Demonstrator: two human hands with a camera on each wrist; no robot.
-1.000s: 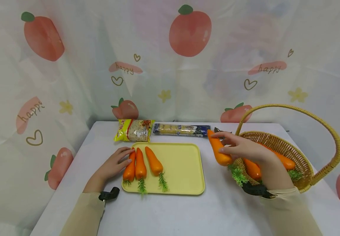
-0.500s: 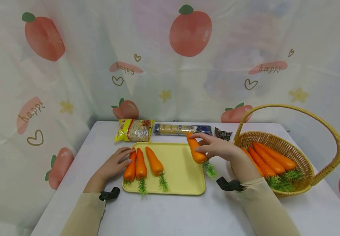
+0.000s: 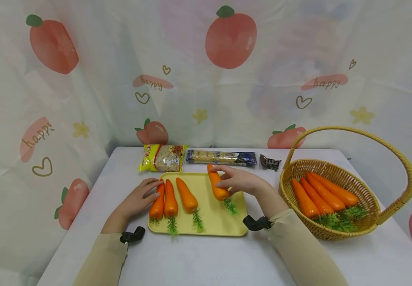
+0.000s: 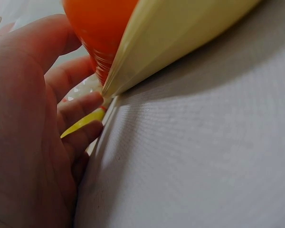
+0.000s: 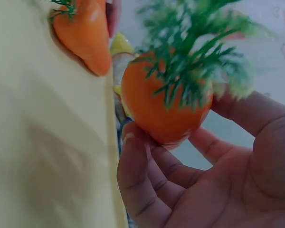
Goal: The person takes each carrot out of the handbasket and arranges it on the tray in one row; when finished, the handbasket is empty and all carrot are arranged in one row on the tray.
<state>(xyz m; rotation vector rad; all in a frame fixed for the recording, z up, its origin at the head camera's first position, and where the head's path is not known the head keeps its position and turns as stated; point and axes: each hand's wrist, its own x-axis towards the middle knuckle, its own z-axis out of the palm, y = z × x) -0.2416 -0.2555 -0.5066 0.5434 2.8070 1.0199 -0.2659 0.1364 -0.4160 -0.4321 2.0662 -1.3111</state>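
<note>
In the head view my right hand holds an orange carrot with green leaves over the right half of the yellow tray. The right wrist view shows thumb and fingers round the thick end of this carrot, raised off the tray. My left hand is at the tray's left edge, its fingers touching the leftmost carrot. Beside that one lie a second carrot and, slightly apart, a third carrot, tips pointing away from me.
A wicker basket with a tall handle stands at the right, holding several carrots. Behind the tray lie a yellow bag, a long blue-ended packet and a small dark packet. A printed curtain surrounds the table.
My right hand has carried the carrot leftward from beside the basket to over the tray. The left hand and the three carrots on the tray have stayed in place.
</note>
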